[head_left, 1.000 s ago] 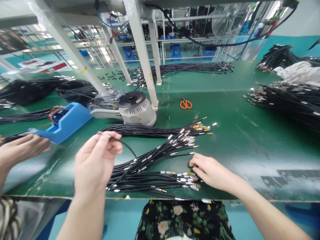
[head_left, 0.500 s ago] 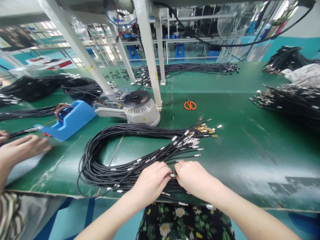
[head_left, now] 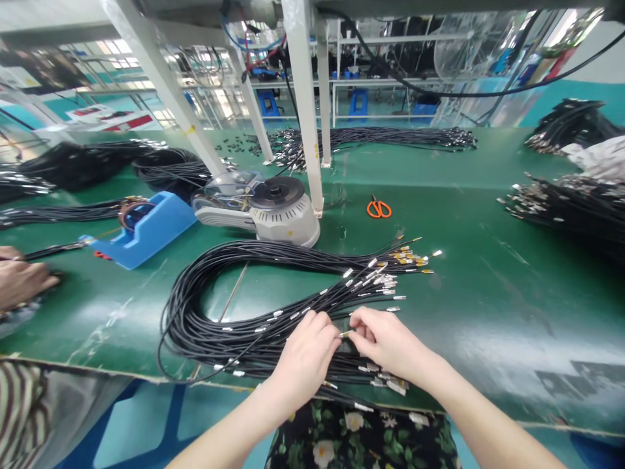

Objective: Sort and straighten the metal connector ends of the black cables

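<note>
A large looped bundle of black cables [head_left: 205, 260] with silver and yellowish connector ends lies on the green table in front of me. Over its near strands, my left hand [head_left: 310, 352] is closed, pinching one cable just behind its end. The small metal connector [head_left: 346, 334] of that cable pokes out from my left fingertips toward the right. My right hand [head_left: 383, 339] has its fingers curled, with thumb and forefinger at the connector's tip; the exact contact is partly hidden. White-tagged cable ends [head_left: 385, 378] lie beneath my right wrist.
Orange-handled scissors [head_left: 379, 207] lie beyond the bundle. A grey round tape dispenser [head_left: 286, 218] stands behind it, near white posts [head_left: 308, 117]. To the left are a blue tape holder [head_left: 156, 231] and a co-worker's hand [head_left: 22, 280]. More cable bundles [head_left: 581, 202] lie right.
My right fingers have shifted slightly and opened from a tighter curl, uncovering cable ends below. The view has moved a little left. The co-worker's hand has drawn back toward the left edge.
</note>
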The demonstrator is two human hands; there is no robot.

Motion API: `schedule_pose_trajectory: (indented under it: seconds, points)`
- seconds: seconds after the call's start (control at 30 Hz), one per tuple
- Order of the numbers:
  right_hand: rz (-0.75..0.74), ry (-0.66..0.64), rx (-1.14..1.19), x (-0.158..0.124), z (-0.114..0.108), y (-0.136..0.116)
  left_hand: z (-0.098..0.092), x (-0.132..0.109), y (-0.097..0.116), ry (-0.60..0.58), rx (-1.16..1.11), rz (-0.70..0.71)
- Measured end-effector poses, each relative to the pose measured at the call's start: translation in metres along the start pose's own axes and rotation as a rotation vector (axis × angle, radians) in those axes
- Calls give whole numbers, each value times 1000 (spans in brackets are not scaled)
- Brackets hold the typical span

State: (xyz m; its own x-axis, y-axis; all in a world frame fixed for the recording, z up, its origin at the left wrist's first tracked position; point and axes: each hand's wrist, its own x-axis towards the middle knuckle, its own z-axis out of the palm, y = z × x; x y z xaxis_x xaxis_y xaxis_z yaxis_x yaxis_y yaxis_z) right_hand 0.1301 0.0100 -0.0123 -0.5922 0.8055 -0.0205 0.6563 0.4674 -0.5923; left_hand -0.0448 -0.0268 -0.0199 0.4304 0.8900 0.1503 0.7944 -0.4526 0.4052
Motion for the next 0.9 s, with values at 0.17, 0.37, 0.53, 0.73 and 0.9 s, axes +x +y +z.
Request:
schedule_pose_trajectory:
  seconds: [0.17,0.37,0.53,0.73,0.9]
  points:
    - [-127,-44,-54,-3,6,5,-5,2,3,-8,-104,-19]
    - [-174,-61,-62,-3,8,10,0,3,5,-52,-66,-38]
    - [-197,-76,-51,-3,10,15,3,3,5,-69,-30,-30]
    - [-224,-82,-110,-2,11,15,8,4,7,-39,66,4]
    - [-241,-88,-164,-2,12,13,12,4,5,-22,55,37]
